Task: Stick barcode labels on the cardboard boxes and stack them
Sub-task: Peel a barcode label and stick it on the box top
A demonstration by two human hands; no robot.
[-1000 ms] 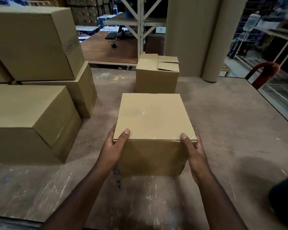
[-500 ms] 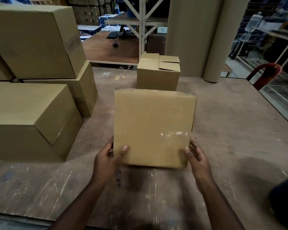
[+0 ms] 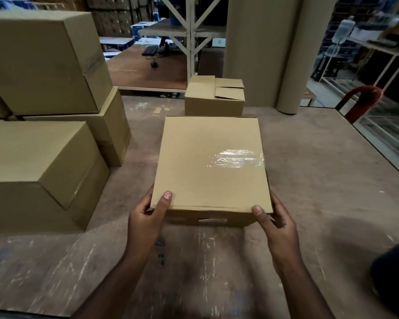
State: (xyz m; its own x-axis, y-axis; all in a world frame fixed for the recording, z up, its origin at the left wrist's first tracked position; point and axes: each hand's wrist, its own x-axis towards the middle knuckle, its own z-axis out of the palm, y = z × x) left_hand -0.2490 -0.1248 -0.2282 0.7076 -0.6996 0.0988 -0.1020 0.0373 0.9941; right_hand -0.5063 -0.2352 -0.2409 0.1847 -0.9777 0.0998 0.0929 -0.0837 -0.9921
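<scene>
1. The person has a cardboard box (image 3: 207,164) gripped at its two near corners. It's right between the hands, with its big flat face turned up toward the camera.
2. The left hand (image 3: 145,217) wraps the near left corner: thumb lying on the top face, the other fingers curled round the side and out of sight.
3. The right hand (image 3: 276,224) does the same at the near right corner, thumb tip on the top edge and fingers tucked under and behind.
4. A shiny strip of clear tape (image 3: 236,158) sits on the top face, up from the right thumb and running to the box's right edge.
5. Can't really tell whether the box's bottom is touching the worktable (image 3: 320,180) or hanging just above it. The near side face is in shadow.
6. Straight past the held box, further out from both hands, there's a smaller box with loose flaps (image 3: 213,97) sitting on the table.
7. Off to the left of the left hand is a stack of big cartons (image 3: 39,125), several piled up, well apart from the held one.
8. Beyond the right hand, at the far table edge, stand tall rolls of brown paper (image 3: 274,51), and further right a red chair back (image 3: 362,100).
9. No barcode label shows on the faces in view.
</scene>
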